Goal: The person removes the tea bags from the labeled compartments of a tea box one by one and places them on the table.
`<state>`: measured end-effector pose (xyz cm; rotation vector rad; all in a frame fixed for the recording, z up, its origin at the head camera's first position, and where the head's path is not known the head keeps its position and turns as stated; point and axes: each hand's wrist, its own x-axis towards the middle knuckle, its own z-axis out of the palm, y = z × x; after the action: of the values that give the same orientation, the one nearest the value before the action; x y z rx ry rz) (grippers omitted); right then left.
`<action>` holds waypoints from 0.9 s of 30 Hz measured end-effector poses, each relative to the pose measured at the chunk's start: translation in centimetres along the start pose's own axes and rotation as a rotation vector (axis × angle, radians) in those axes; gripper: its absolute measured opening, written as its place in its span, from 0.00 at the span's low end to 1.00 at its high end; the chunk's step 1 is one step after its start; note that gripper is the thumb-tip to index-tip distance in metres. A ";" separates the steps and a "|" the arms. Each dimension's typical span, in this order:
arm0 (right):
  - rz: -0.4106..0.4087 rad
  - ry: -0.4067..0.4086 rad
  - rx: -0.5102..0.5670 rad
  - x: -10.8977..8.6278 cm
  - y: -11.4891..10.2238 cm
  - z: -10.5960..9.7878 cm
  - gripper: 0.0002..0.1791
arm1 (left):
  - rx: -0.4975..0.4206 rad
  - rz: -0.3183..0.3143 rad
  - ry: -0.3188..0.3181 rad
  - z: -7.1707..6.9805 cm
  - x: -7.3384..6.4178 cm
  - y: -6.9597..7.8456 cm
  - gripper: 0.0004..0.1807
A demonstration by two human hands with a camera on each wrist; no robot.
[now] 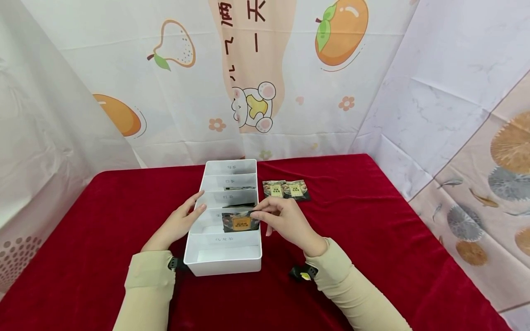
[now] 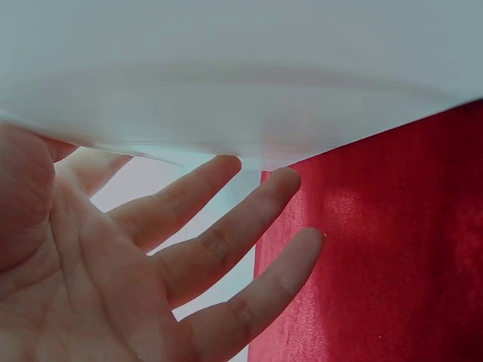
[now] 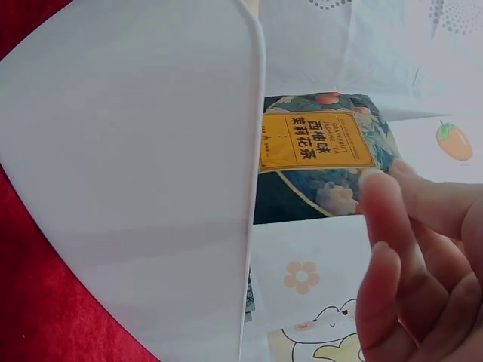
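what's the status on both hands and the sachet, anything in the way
Right hand pinching orange-labelled sachet at white divided box. Left hand at the box's left side. No obstruction visible.

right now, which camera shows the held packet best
The right wrist view shows the packet largest, its label readable, though the white box hides part. It's small in the head view and absent from the left wrist view.
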<state>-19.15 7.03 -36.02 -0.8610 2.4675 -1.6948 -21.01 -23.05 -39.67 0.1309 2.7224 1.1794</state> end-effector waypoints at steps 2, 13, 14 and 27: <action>0.001 0.023 0.009 0.0 0.0 0.0 0.07 | 0.000 -0.001 -0.002 0.0 0.0 0.0 0.37; 0.035 0.192 0.118 0.1 -0.4 -1.0 0.05 | 0.007 0.008 0.002 0.0 0.0 -0.1 0.37; 0.031 0.203 0.127 0.2 -0.4 -1.1 0.05 | 0.006 0.008 0.004 0.0 0.0 -0.1 0.37; 0.057 0.310 0.091 1.5 0.4 -3.8 0.08 | -0.021 -0.011 -0.004 0.0 0.0 0.1 0.37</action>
<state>-21.76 9.70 -34.38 -0.5491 2.5411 -2.0379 -20.98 -23.02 -39.58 0.1157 2.7031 1.2026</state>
